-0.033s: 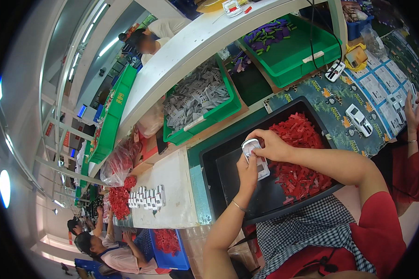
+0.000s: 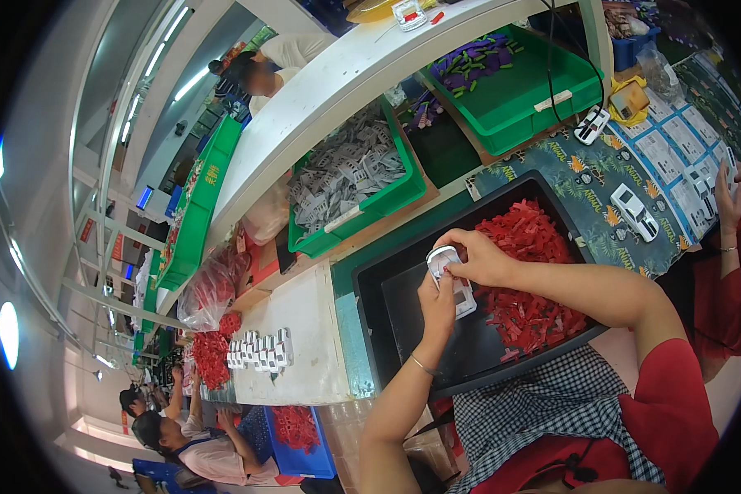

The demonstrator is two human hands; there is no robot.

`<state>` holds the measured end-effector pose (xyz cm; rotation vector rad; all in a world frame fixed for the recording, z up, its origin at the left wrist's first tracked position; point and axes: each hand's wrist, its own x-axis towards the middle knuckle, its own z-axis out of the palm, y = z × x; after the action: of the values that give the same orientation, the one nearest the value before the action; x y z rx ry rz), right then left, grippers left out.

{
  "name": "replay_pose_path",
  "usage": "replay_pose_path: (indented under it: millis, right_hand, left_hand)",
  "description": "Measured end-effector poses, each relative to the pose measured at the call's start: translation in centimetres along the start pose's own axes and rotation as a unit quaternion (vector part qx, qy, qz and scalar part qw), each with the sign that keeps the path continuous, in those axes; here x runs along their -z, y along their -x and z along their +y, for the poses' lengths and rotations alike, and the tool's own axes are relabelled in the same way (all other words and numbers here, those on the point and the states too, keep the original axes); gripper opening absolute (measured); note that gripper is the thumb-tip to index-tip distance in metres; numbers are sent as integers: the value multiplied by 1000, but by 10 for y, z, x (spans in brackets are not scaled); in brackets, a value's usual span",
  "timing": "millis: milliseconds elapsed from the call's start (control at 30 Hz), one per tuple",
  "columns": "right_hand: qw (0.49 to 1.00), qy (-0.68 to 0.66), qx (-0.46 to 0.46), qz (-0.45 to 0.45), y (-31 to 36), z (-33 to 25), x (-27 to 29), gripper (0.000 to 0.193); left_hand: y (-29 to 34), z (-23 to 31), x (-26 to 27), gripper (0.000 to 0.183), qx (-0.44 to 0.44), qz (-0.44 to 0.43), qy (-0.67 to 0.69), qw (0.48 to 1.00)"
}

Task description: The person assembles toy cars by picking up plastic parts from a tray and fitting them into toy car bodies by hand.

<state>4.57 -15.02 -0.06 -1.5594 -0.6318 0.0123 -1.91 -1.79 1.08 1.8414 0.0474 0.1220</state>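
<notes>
Both hands at work above a black tray [image 2: 410, 319], close together, near its middle. Between them a white toy car [image 2: 464, 298], held tilted over the tray floor, its pale hollow upper end toward the far rim. Fingers hide part of it; cannot tell whether the upper and lower portions are one piece or two.

Left hand [image 2: 437, 305]: gripping the car from its left side, thumb up against it; undersides of the fingers out of sight. Bracelet [image 2: 423, 365] on that wrist. Right hand [image 2: 484, 257]: fingers curled over the upper end, thumb and fingers pinching it.

Right half of tray: loose heap of red plastic strips [image 2: 535, 276], just beside and below the right forearm. Beyond the tray, a green bin [image 2: 407, 156] filled with grey plastic parts [image 2: 350, 177]. To the right, a patterned mat [image 2: 552, 169] bearing a white toy car with black trim [image 2: 634, 212]. To the left, a cluster of small white pieces [image 2: 259, 350] on a white tabletop [image 2: 309, 305]. At far right, another person's hand [image 2: 728, 198] beside the mat.
</notes>
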Motion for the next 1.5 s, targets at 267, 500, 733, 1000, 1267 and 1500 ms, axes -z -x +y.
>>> replay_pose_path:
  millis: [267,500,733,1000,1267,1500]
  right_hand:
    - [992,106,57,41,-11,-4,-3,45]
    - [991,96,8,92,20,-120,88,29]
    - [806,540,-23,242,180,7,230,42]
    - [793,539,-85,270,244,50,245,52]
    - [880,210,-39,423,180,-35,193,31]
    - [984,170,-11,46,121,-92,76,23]
  left_hand:
    - [-18,-10,30,22,54,39,112,992]
    - [0,-9,154,42,16,158,221,962]
    - [19,-118,287,64,-40,338,-490,803]
    - [24,-195,340,65,30,412,-567,712]
    - [7,16,131,60,-293,100,-346,886]
    - [15,61,-13,72,-425,-210,-256,842]
